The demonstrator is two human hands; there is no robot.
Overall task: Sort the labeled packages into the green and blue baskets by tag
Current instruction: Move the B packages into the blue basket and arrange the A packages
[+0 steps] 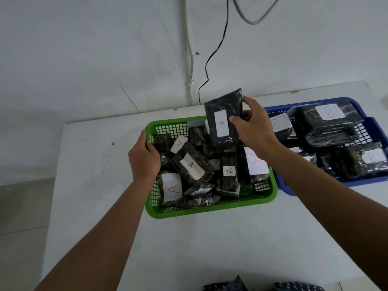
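We saw the right hand (253, 127) pinching a dark wrapped package (224, 118) tagged A, thumb on its label and fingers curled behind, holding it upright above the far side of the green basket (210, 208). The left hand (144, 156) gripped that basket's left rim, fingers curled over the edge. The green basket was heaped with A-tagged packages (192, 166). Just beside it on the right, touching or nearly so, stood the blue basket (357, 181) holding B-tagged packages (329, 114). Both sat on a white table (210, 248) against a wall.
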